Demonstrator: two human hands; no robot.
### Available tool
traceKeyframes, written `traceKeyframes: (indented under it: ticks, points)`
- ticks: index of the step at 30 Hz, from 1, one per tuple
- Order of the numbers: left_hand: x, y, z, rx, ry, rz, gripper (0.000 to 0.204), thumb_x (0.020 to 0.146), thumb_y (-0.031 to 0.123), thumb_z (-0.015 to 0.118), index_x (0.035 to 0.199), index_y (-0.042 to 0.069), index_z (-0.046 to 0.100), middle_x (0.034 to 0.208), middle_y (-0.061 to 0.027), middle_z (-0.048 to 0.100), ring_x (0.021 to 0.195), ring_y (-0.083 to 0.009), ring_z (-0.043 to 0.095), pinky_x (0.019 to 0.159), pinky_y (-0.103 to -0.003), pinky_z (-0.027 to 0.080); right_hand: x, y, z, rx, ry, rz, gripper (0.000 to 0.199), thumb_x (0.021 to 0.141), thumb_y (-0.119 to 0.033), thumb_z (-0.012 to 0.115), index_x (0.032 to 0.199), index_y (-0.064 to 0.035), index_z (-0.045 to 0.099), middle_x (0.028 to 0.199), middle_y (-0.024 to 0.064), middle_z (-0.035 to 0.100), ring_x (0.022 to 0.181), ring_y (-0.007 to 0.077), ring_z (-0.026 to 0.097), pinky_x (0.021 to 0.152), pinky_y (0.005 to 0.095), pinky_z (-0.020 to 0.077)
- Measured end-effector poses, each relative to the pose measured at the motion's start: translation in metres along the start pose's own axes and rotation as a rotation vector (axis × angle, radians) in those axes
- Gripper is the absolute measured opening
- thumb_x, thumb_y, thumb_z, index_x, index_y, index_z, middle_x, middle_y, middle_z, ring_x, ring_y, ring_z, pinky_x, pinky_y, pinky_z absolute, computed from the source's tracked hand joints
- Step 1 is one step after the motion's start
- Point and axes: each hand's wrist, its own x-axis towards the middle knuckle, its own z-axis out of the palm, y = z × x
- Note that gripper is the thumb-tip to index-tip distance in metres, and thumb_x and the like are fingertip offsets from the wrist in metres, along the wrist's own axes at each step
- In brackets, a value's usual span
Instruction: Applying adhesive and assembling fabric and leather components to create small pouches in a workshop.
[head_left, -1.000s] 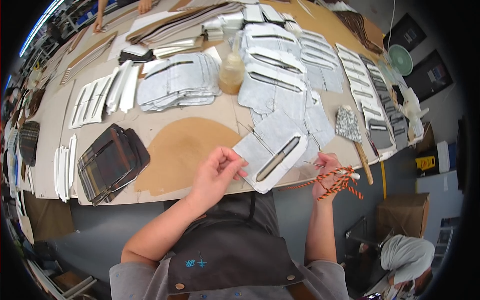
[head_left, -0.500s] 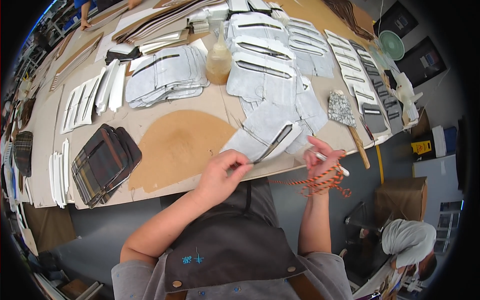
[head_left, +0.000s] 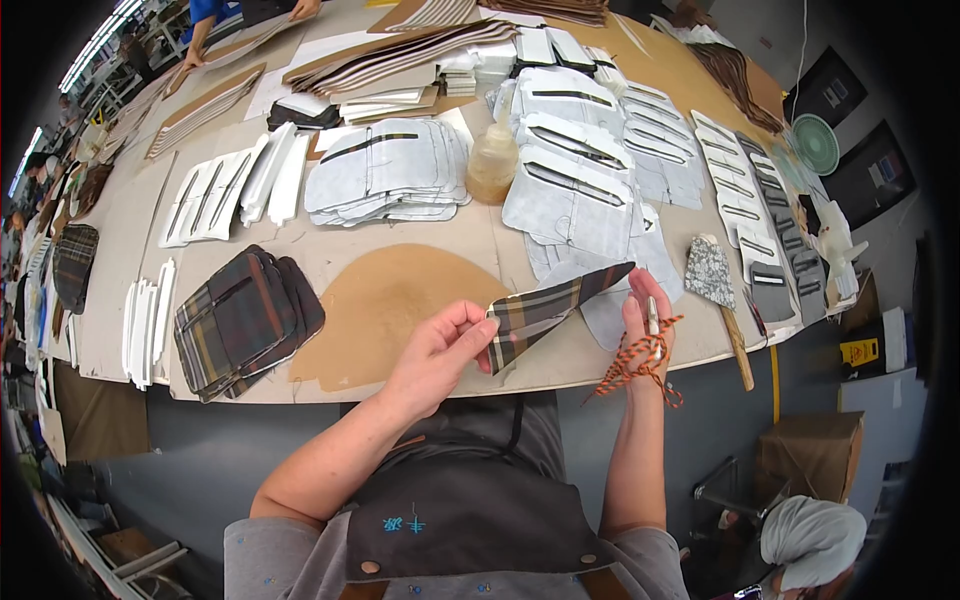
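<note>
A plaid fabric piece [head_left: 545,313] is raised over the table's front edge, its dark checked face showing. Between thumb and fingers, my left hand [head_left: 445,350] pinches its left end. The far tip reaches the fingertips of my right hand [head_left: 642,335]; whether they grip it is unclear. In that right hand sits a slim white and silver tool [head_left: 653,325], its exact kind not clear. Orange and black cord [head_left: 632,365] winds loosely about the tool and fingers. Under the fabric's far end lies a pale grey-backed piece [head_left: 605,315].
Left of me lie stacked plaid pieces [head_left: 240,325] and white strips [head_left: 148,320]. Behind the brown board [head_left: 400,300] are grey-backed pieces [head_left: 385,175] and a glue bottle [head_left: 493,165]. A wooden-handled tool [head_left: 735,335] lies at right. Another person's hand [head_left: 305,10] is at the far left.
My left hand has lifted the slotted, pale-backed piece off the pile and turned it, so its plaid face shows. My right hand has turned upright with the tool. The whole view has shifted.
</note>
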Motion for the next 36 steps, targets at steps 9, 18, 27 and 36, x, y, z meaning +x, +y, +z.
traceKeyframes:
  ticks: [9,18,27,36]
  points:
    - [-0.004,0.013,-0.012,0.021,0.049,0.002,0.010,0.099,0.016,0.054,0.099,0.006,0.055,0.096,-0.0007,0.062,0.094,-0.0096,0.061,0.082,-0.024,0.043,0.000,-0.007,-0.001,0.041,-0.101,0.195,0.030,0.083,-0.010,0.074,0.111,-0.0029,0.065,0.089,-0.0005,0.063,0.074,0.0071,0.056,0.068,0.0214,0.0449]
    - [0.002,0.024,-0.014,0.019,0.109,0.059,0.009,0.099,0.014,0.054,0.101,0.005,0.053,0.093,-0.0015,0.062,0.090,-0.0074,0.060,0.079,-0.022,0.046,-0.030,-0.042,-0.013,0.192,-0.103,0.204,0.028,0.074,0.003,0.077,0.099,0.0024,0.065,0.078,0.0027,0.064,0.068,0.0079,0.058,0.066,0.0211,0.0474]
    - [0.013,0.005,-0.032,0.273,0.207,0.102,0.014,0.101,0.017,0.052,0.100,0.003,0.055,0.089,-0.0011,0.063,0.082,-0.0053,0.057,0.076,-0.021,0.046,-0.038,-0.026,0.003,0.020,-0.164,0.172,0.026,0.077,0.002,0.076,0.100,-0.0002,0.066,0.082,0.0019,0.065,0.071,0.0051,0.057,0.067,0.0182,0.0457]
    - [0.030,-0.003,-0.050,0.522,0.227,0.031,0.015,0.101,0.014,0.049,0.101,0.001,0.056,0.087,-0.0063,0.069,0.079,-0.0076,0.062,0.071,-0.022,0.049,-0.041,0.002,0.006,-0.063,-0.152,0.123,0.022,0.082,-0.001,0.074,0.102,0.0007,0.066,0.083,-0.0004,0.064,0.072,0.0037,0.055,0.066,0.0174,0.0445]
